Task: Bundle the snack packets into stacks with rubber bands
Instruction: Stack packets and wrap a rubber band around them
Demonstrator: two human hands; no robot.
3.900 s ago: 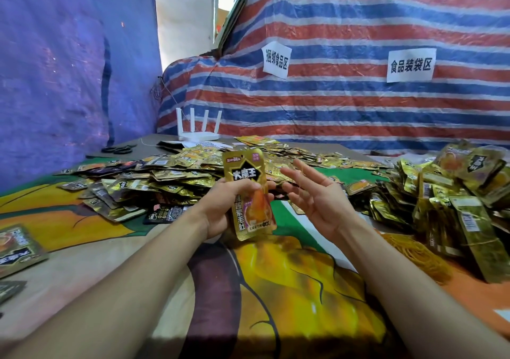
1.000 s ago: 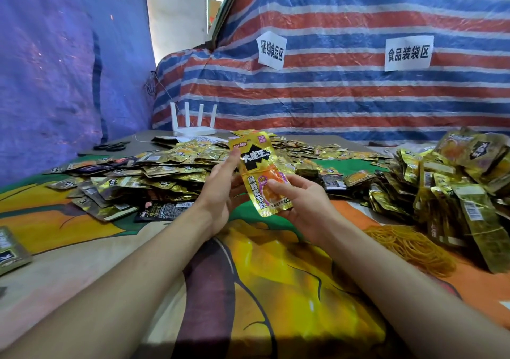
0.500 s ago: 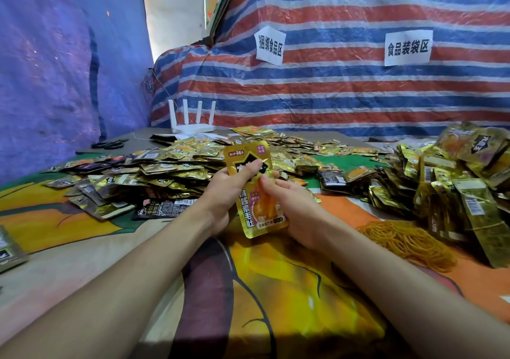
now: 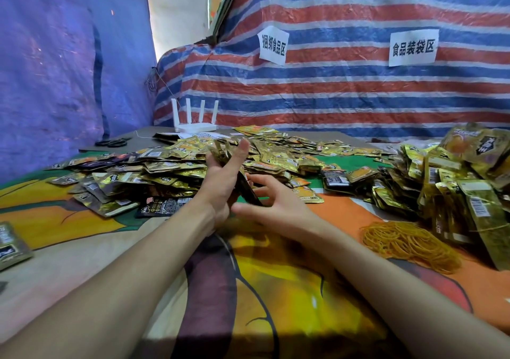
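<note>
My left hand (image 4: 220, 190) holds a small stack of gold snack packets (image 4: 249, 191) edge-on above the cloth, thumb pointing up along its near face and fingers behind it. Just to its right, my right hand (image 4: 278, 207) has its fingers spread and loose at the stack's lower end, gripping nothing. A wide heap of loose gold and black packets (image 4: 165, 171) lies beyond my hands. A pile of yellow rubber bands (image 4: 408, 242) lies on the cloth at the right.
A tall heap of packets (image 4: 455, 182) rises at the far right behind the bands. A white router (image 4: 194, 121) and black scissors (image 4: 113, 142) sit at the back left. One packet (image 4: 11, 244) lies at the left edge. Striped tarpaulin walls the back.
The stack has turned from face-on to edge-on in my left hand. My right hand has let go of it and opened beside its lower end.
</note>
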